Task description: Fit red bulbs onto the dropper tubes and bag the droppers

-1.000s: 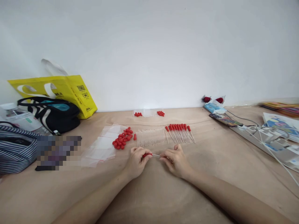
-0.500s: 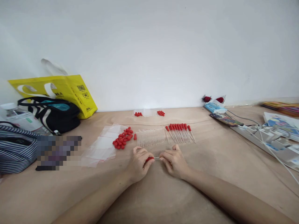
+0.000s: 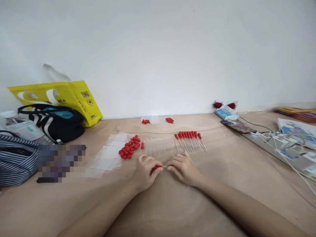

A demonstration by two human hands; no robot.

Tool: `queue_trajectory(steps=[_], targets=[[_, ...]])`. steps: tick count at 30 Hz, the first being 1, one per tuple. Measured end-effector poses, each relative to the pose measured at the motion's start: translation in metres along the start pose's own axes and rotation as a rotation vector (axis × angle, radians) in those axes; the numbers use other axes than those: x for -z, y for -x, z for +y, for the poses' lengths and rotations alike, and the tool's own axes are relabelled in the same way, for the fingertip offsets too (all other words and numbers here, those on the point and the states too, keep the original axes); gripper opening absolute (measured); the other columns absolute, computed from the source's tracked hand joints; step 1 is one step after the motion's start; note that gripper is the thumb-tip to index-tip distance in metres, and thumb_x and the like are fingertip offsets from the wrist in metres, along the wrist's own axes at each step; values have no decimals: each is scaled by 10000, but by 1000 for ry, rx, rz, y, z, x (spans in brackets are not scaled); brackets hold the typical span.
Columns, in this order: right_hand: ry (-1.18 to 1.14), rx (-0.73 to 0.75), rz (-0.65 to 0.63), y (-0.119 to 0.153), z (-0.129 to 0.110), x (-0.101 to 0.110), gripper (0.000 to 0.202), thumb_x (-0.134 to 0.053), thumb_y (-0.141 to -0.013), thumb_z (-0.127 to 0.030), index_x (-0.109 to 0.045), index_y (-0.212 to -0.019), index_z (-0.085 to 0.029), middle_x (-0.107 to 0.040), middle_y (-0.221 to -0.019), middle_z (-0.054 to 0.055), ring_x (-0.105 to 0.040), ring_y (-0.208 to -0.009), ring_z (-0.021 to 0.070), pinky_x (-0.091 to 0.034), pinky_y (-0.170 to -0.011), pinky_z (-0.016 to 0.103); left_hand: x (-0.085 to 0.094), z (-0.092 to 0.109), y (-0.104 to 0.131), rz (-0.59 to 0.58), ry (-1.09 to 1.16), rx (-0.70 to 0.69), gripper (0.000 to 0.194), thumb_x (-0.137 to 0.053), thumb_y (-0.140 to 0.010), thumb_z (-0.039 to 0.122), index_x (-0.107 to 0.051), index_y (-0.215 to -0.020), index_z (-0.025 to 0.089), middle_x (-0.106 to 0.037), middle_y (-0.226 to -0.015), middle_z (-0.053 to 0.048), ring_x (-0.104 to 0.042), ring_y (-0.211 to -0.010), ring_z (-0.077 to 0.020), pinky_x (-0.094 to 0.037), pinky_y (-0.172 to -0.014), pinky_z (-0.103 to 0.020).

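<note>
Low in the middle of the view, my left hand (image 3: 146,172) pinches a red rubber dropper bulb (image 3: 157,167). From the bulb a thin clear dropper tube (image 3: 165,167) runs across to my right hand (image 3: 183,169), whose fingers are closed on its other end. How deep the tube sits in the bulb is hidden by the fingers. Just beyond my hands lies a row of bare clear tubes (image 3: 159,145). To its right is a row of droppers with red bulbs (image 3: 189,135) on their ends. A pile of loose red bulbs (image 3: 128,148) lies left of the tubes.
Clear zip bags (image 3: 107,153) lie flat under the left pile. Small bags with red bulbs (image 3: 145,121) rest by the wall. Far left are a yellow bag (image 3: 91,102), a black bag (image 3: 71,126) and a striped bag (image 3: 19,163). A power strip (image 3: 278,146) with cables lies right.
My right hand's fingers have shifted slightly left along the tube and closed up a little. My left hand keeps its pinch on the bulb.
</note>
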State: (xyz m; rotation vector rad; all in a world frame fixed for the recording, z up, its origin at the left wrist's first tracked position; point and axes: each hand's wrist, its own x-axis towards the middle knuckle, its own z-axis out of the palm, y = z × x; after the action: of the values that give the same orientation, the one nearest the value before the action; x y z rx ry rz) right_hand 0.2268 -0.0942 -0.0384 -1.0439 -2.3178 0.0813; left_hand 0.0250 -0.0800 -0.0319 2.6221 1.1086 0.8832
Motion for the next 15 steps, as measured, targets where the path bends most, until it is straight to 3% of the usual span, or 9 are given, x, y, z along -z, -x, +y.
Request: queue_trajectory(steps=[4, 6, 10, 13, 15], targets=[[116, 55, -14, 2, 6, 9, 210, -444, -863, -286, -641, -886, -217, -614, -725, 35, -458, -725, 150, -205, -664, 305, 3, -7, 0, -2, -11, 38, 104, -517, -821, 298, -608, -798, 253, -654, -736, 44, -563, -753, -153, -203, -863, -392], [146, 11, 4, 3, 11, 11, 197, -461, -849, -270, -650, -868, -221, -610, -725, 36, -463, -723, 150, -207, -660, 304, 5, -10, -1, 33, -34, 59, 138, -534, -808, 334, -601, -907, 267, -658, -843, 17, -554, -842, -181, -227, -857, -390], [158, -317, 100, -2, 30, 11, 210, -448, -844, -258, -654, -843, -218, -643, -815, 39, -516, -774, 162, -227, -678, 301, 11, -18, -1, 188, -124, 162, 299, -524, -793, 322, -516, -1078, 232, -617, -1002, -50, -515, -967, -230, -280, -853, -398], [219, -576, 122, -13, 47, 10, 226, -442, -830, -260, -663, -810, -216, -663, -817, 39, -542, -807, 185, -244, -691, 308, 15, -26, -2, 259, -194, 223, 258, -517, -782, 297, -524, -1029, 221, -617, -992, -59, -524, -959, -238, -309, -835, -399], [271, -679, 109, -20, 55, 9, 238, -439, -821, -259, -669, -780, -215, -668, -786, 42, -553, -806, 194, -251, -704, 317, 17, -31, -1, 238, -246, 238, 205, -528, -773, 295, -551, -968, 234, -622, -990, -53, -524, -962, -244, -306, -829, -408]])
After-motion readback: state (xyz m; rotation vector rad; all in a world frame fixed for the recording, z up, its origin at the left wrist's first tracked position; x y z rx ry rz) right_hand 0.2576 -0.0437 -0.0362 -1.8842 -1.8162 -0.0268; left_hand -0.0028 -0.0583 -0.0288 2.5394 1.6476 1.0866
